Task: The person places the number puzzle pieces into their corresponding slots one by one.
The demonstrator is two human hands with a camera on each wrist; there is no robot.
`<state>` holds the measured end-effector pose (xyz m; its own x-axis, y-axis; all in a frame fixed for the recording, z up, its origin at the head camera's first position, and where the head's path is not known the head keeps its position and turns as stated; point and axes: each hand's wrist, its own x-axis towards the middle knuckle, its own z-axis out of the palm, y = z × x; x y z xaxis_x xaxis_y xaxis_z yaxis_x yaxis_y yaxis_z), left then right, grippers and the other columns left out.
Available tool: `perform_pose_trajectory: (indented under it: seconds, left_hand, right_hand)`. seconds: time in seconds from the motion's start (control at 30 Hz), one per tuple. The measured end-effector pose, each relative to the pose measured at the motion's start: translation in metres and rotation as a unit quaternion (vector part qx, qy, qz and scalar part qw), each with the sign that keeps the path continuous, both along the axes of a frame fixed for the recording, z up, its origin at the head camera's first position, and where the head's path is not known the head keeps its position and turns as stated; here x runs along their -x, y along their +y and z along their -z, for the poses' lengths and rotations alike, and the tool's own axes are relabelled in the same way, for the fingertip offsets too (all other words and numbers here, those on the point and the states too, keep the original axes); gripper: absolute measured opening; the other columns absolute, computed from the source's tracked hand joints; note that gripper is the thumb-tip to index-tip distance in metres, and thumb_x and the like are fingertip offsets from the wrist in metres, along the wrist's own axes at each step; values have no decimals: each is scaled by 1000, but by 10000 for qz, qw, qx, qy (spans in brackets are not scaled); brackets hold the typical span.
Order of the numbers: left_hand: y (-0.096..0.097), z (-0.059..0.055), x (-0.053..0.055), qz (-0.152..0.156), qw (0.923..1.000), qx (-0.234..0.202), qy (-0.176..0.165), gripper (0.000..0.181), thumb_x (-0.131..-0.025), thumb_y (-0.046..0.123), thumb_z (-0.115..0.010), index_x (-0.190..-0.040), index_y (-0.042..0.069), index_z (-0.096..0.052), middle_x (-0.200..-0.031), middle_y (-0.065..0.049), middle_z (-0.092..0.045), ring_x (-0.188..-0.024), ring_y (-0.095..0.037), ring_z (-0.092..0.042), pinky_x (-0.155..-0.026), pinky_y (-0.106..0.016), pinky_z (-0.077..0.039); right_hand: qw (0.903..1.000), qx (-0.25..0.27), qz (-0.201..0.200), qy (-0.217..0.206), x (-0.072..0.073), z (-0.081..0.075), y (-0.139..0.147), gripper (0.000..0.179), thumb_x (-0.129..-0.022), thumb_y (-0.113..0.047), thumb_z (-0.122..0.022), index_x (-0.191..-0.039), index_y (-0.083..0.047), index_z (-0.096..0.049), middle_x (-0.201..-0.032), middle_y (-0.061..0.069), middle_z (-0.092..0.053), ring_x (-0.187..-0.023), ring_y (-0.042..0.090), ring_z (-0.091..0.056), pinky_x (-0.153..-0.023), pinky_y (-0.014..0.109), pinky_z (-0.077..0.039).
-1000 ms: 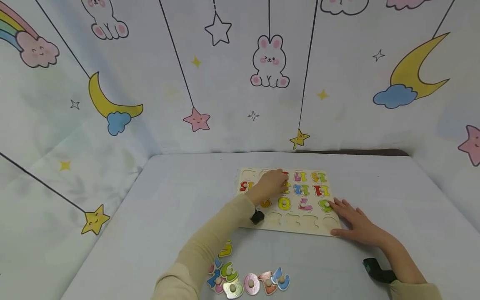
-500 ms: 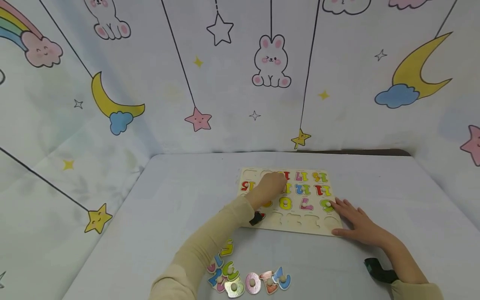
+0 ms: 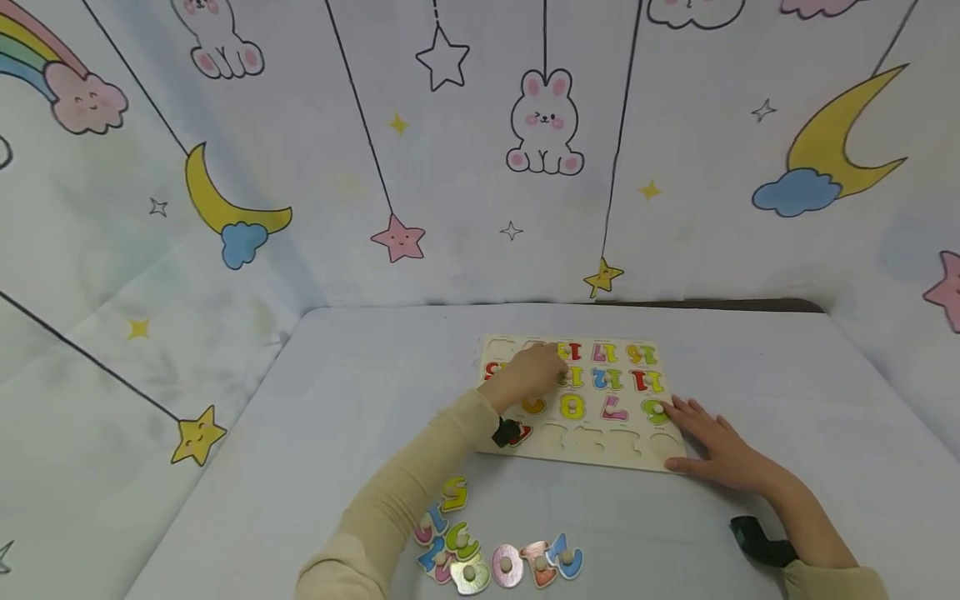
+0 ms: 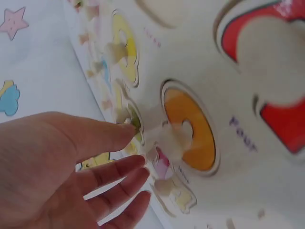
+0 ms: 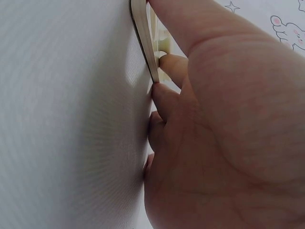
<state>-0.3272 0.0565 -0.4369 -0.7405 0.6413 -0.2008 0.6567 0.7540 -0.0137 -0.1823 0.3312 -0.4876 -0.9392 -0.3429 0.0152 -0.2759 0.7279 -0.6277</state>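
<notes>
A cream wooden number puzzle board (image 3: 641, 462) lies on the white table, its knobbed number pieces appearing upside down in the head view. Over the board's upper left part reaches my left hand (image 3: 528, 372). In the left wrist view its thumb (image 4: 112, 138) is beside a small olive-green piece (image 4: 136, 121); the other visible fingers are loosely extended and apart from it, with an orange piece (image 4: 200, 138) close by. My right hand (image 3: 720, 450) lies spread at the board's right edge, its thumb on the near corner and a fingertip beside a green piece (image 3: 652, 410).
In front of the board lie several loose number pieces, among them a yellow one (image 3: 454, 494), a pink one (image 3: 507, 571) and a blue one (image 3: 570, 567). Recesses (image 3: 588, 440) show in the board's nearest row. A patterned cloth wall (image 3: 465, 183) stands behind the table.
My left hand has drawn slightly left over the board, uncovering more of a top-row number. My right hand stays at the right edge. The whole head view has shifted a little.
</notes>
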Motion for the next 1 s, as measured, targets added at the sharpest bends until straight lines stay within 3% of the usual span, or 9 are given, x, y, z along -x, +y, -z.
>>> perform_pose_trajectory:
  seconds: [0.07, 0.17, 0.4, 0.57, 0.73, 0.87, 1.0]
  left_hand:
    - [-3, -2, 0, -28, 9997, 216, -76, 34, -98, 24, -49, -131, 30, -57, -130, -1, -47, -113, -20, -42, -86, -29, -41]
    - [-6, -2, -1, 129, 9975, 689, 134, 42, -97, 27, -50, -139, 34, -45, -132, -2, -43, -111, -20, -40, -83, -30, -41]
    - [-9, -1, -8, 326, 9935, 927, 581, 44, -97, 24, -51, -139, 34, -45, -130, -1, -44, -105, -19, -41, -81, -32, -42]
    - [-18, -2, -19, 680, 9869, 1107, 961, 30, -95, 27, -56, -125, 31, -60, -121, 1, -50, -101, -19, -43, -82, -33, -41]
    - [-37, -7, -46, 1058, 9835, 945, 1125, 16, -92, 24, -59, -103, 27, -71, -110, 3, -54, -98, -18, -47, -80, -34, -42]
    - [-64, -13, -76, 1417, 9857, 578, 706, 18, -91, 24, -62, -107, 26, -70, -105, 5, -58, -94, -14, -52, -79, -31, -43]
    - [-100, -28, -105, 1725, 9833, -114, -564, 29, -86, 27, -70, -114, 22, -67, -100, 8, -60, -87, -6, -54, -76, -20, -42]
  right_hand:
    - [10000, -12, 2, 17, 0, 0, 1, 83, -81, -35, -71, -142, 3, -30, -146, 30, -18, -134, 48, -3, -97, 67, 2]
    - [10000, -24, -6, 36, 0, 2, 2, 83, -81, -35, -71, -142, 2, -30, -146, 30, -18, -134, 47, -3, -97, 67, 2]
    - [10000, 2, -32, 50, 1, 3, 0, 82, -82, -35, -71, -143, 2, -30, -146, 30, -18, -134, 47, -3, -97, 67, 1]
    - [10000, -17, -40, 57, 1, 3, 1, 82, -82, -34, -71, -142, 3, -29, -145, 31, -18, -134, 47, -3, -97, 67, 1]
    - [10000, -34, -10, 44, 2, 2, 1, 83, -81, -34, -71, -142, 4, -29, -145, 31, -18, -134, 47, -3, -97, 67, 2]
    - [10000, -56, -7, 4, 2, 2, 0, 83, -81, -35, -71, -142, 4, -29, -145, 31, -18, -134, 47, -3, -97, 67, 2]
    - [9999, -83, 5, -57, 1, -1, 0, 83, -82, -35, -70, -142, 4, -29, -145, 32, -18, -133, 48, -3, -97, 67, 0]
